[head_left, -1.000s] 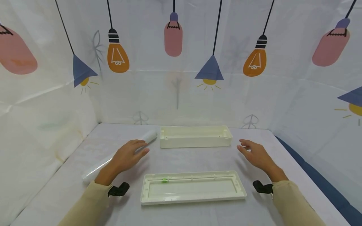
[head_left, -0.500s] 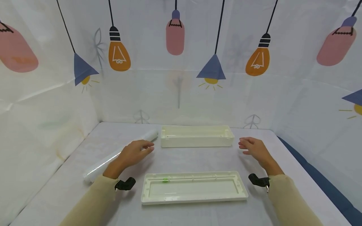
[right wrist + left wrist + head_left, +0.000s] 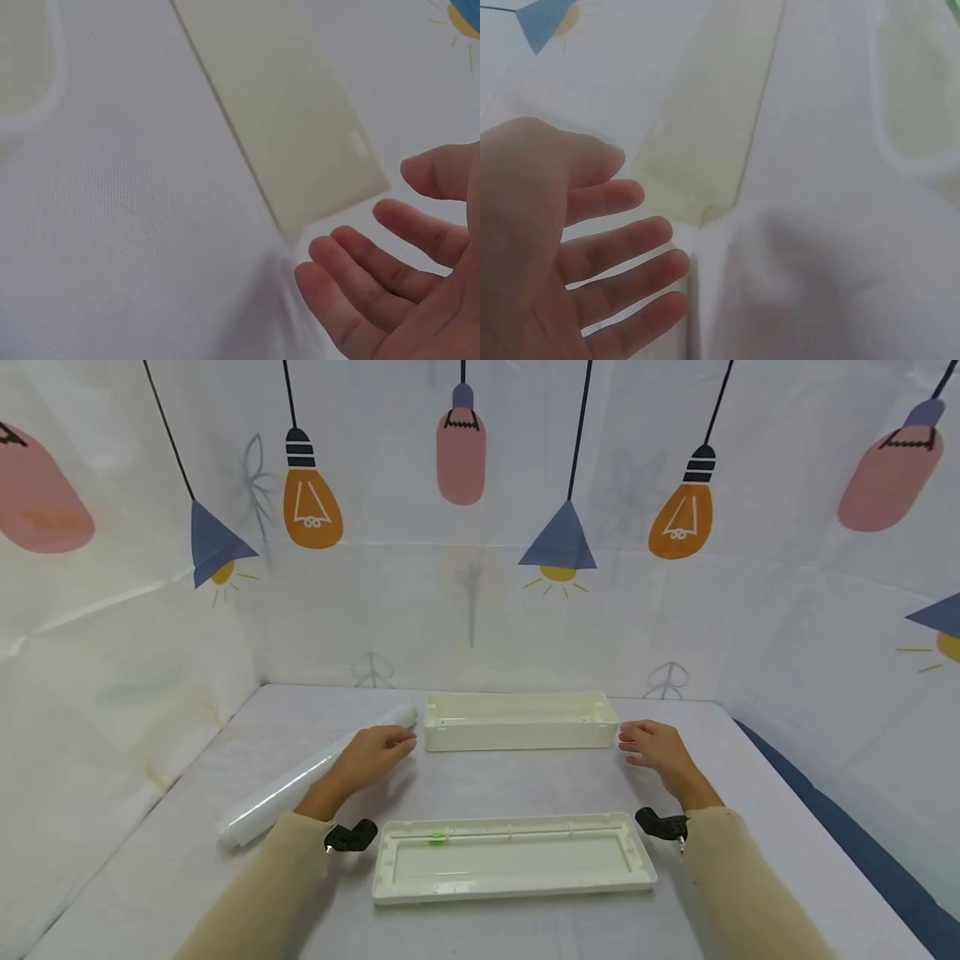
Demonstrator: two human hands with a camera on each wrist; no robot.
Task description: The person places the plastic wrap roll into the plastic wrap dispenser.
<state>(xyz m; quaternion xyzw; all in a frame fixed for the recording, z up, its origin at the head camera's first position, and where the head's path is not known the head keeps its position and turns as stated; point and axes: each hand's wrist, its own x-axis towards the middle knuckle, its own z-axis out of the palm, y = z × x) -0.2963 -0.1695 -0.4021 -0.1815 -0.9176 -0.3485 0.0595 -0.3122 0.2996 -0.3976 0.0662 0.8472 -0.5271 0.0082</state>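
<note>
A long cream plastic box [image 3: 517, 737], open at the top, stands at the back of the table. My left hand [image 3: 370, 760] is near its left end, fingers spread and relaxed, holding nothing; in the left wrist view the fingertips [image 3: 676, 264] come close to the box's corner [image 3: 697, 187]. At the other end, my right hand [image 3: 658, 752] has its loosely bent fingers right beside the box wall [image 3: 315, 165], with nothing in its grasp. A matching shallow lid [image 3: 510, 864] lies in front, inner side up, with a thin rail and a small green slider [image 3: 437, 839].
A roll of clear plastic film [image 3: 277, 797] lies slantwise at the left, partly behind my left hand. White sheeting [image 3: 480, 610] printed with lamps encloses the white table [image 3: 525, 785] at the back and sides. Black wrist cameras [image 3: 352, 836] sit on both wrists.
Both hands have moved inward, the left one to the right and the right one to the left, closer to the ends of the box. Box, lid and roll stay in place.
</note>
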